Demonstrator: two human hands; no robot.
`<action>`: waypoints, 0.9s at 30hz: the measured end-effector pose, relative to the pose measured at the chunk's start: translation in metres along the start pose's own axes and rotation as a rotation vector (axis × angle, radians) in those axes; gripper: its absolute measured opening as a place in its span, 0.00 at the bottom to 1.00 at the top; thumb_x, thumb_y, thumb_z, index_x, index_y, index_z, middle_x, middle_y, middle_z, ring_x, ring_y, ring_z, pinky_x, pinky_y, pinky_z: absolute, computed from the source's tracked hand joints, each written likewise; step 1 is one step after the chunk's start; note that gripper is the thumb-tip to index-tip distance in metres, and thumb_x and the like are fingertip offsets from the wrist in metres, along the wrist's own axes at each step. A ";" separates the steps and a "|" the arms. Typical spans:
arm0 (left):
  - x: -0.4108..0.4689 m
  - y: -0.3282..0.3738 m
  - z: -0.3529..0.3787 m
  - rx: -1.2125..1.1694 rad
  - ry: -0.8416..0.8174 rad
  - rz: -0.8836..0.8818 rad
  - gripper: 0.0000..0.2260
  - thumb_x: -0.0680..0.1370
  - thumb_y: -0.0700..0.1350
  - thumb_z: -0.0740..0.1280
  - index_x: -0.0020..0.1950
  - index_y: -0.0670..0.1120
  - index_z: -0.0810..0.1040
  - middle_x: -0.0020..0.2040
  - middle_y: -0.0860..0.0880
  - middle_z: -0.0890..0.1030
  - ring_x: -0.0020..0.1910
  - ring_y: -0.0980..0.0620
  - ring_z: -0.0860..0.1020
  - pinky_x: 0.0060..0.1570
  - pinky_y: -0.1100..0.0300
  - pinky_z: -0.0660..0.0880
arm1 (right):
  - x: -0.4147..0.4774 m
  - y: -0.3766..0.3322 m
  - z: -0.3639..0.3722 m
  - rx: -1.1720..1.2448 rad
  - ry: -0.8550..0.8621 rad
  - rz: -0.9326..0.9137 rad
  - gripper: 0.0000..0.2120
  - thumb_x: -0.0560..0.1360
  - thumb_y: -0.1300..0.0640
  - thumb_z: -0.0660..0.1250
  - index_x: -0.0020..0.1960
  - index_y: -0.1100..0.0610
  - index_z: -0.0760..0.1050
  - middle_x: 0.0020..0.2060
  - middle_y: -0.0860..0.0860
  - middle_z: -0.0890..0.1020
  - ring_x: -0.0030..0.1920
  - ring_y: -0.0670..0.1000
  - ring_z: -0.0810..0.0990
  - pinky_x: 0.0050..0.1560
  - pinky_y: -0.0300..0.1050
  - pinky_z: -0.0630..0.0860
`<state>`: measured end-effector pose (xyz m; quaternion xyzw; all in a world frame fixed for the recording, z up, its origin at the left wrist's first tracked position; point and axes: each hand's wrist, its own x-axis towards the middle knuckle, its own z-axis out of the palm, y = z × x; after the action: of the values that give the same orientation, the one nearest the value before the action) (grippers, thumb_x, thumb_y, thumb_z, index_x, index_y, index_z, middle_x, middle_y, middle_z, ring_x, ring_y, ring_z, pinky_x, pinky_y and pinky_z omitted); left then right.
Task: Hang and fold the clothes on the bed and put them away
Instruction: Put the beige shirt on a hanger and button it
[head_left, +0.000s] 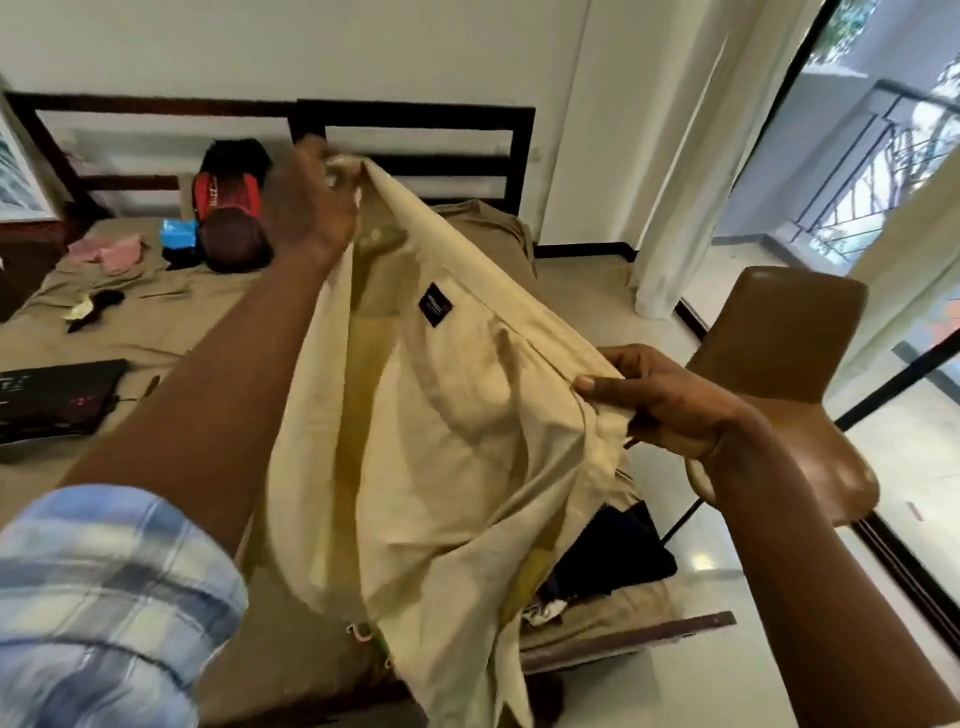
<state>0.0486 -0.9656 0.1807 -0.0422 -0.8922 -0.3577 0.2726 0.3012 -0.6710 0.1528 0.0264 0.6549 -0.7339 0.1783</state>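
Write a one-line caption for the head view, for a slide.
A cream shirt held over the bed: left hand grips it high, right hand pinches it lower, beside a chair.

I see the cream shirt (441, 415) raised, spread open, label showing; dark clothes (613, 551) beneath, near right on the bed (156, 322).

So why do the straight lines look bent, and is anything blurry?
Head view: the wide-angle lens bows the window frame; daylight there washes out the right side; the left hand and plaid sleeve are motion-blurred, while the label on the cream shirt looks fairly sharp.
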 end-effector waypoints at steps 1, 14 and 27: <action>-0.002 0.000 0.022 0.026 -0.082 0.015 0.16 0.81 0.58 0.65 0.63 0.51 0.81 0.61 0.45 0.83 0.61 0.41 0.80 0.56 0.51 0.76 | 0.000 0.008 -0.021 0.002 0.048 0.021 0.16 0.76 0.64 0.66 0.63 0.61 0.80 0.45 0.53 0.86 0.41 0.48 0.86 0.38 0.40 0.83; -0.162 -0.067 0.367 0.150 -0.676 -0.217 0.04 0.76 0.45 0.74 0.48 0.51 0.87 0.50 0.47 0.87 0.52 0.42 0.84 0.50 0.53 0.78 | 0.092 0.299 -0.270 -0.462 0.867 0.448 0.10 0.82 0.56 0.67 0.55 0.59 0.85 0.45 0.57 0.85 0.48 0.58 0.80 0.46 0.46 0.70; -0.355 -0.118 0.420 -0.074 -0.717 -0.392 0.23 0.78 0.49 0.71 0.73 0.46 0.74 0.67 0.54 0.74 0.66 0.51 0.75 0.65 0.64 0.69 | 0.173 0.412 -0.196 -0.930 0.346 0.193 0.34 0.78 0.49 0.65 0.81 0.54 0.60 0.81 0.57 0.60 0.81 0.59 0.57 0.78 0.59 0.62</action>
<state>0.1263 -0.7328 -0.3250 -0.0033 -0.9084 -0.3971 -0.1307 0.2228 -0.5520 -0.3142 0.1258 0.9270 -0.3296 0.1273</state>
